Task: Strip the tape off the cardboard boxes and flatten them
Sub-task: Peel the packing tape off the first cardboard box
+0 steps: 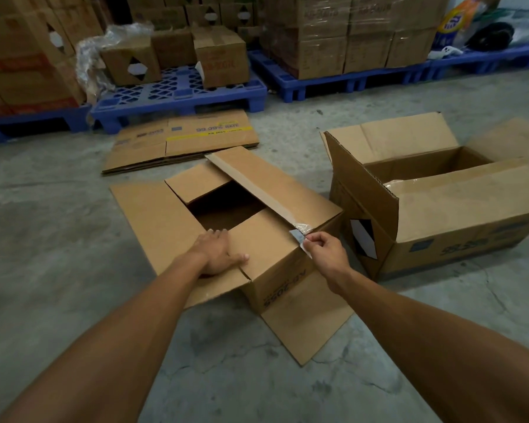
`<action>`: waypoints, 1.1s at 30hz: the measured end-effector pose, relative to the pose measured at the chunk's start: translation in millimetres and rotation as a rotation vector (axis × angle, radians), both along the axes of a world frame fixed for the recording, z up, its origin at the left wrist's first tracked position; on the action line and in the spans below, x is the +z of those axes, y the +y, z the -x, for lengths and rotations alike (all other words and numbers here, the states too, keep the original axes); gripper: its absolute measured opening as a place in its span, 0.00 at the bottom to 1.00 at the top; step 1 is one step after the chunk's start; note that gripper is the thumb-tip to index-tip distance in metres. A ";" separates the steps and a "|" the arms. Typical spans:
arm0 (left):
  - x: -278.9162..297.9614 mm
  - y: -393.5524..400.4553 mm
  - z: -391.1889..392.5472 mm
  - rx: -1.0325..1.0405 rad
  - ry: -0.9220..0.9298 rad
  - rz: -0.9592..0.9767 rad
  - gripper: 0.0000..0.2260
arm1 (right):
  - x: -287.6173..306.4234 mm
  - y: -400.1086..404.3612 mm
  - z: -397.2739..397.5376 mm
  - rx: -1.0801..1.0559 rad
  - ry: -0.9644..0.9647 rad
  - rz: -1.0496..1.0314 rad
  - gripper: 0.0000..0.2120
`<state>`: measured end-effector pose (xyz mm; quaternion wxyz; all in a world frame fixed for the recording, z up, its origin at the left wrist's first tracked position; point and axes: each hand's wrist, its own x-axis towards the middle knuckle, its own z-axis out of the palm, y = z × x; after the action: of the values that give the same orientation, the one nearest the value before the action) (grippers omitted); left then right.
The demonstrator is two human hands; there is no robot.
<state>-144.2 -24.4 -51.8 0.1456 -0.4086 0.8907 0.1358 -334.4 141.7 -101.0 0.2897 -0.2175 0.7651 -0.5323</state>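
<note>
An open cardboard box stands on the concrete floor in front of me, its flaps spread. A strip of clear tape runs along the edge of its far right flap down to the near corner. My left hand presses flat on the near flap, fingers straight. My right hand pinches the loose end of the tape at the box's near right corner. A second open box lies to the right, with clear tape on one flap edge.
Flattened boxes lie on the floor behind the near box. Blue plastic pallets loaded with stacked cartons line the back. Bare concrete floor spreads left and in front.
</note>
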 end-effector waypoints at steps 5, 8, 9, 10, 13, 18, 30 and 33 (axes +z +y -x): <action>-9.7 -13.8 8.5 0.134 0.193 -0.037 0.42 | -17.5 -13.9 -13.7 -0.096 0.162 -0.050 0.02; -2.2 -27.2 3.7 0.261 0.240 -0.179 0.41 | -16.6 -18.5 -16.1 -0.087 0.166 -0.055 0.01; 0.4 -29.5 0.0 0.254 0.205 -0.193 0.40 | -15.0 -19.5 -15.4 -0.056 0.176 -0.054 0.00; 1.6 -29.8 -5.0 0.251 0.179 -0.220 0.40 | -12.7 -21.2 -14.4 -0.019 0.186 -0.052 0.01; 1.1 -21.7 -27.6 0.298 0.209 -0.405 0.34 | -5.1 -33.6 -13.5 0.094 0.202 -0.030 0.02; 1.5 0.2 -69.8 0.475 0.438 -0.592 0.20 | 9.0 -75.3 -28.6 0.183 0.128 0.059 0.03; 0.3 24.5 -71.3 0.660 0.791 -0.673 0.15 | -14.1 -80.5 -33.9 0.176 -0.166 0.005 0.05; 7.5 26.3 -53.1 0.640 1.009 -0.722 0.10 | -0.8 -66.3 -39.6 0.195 -0.315 0.026 0.04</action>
<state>-91.1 1.9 -44.3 -0.2064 -0.4638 0.5846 0.6330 -294.8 75.4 -101.9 0.4535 -0.2084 0.6784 -0.5391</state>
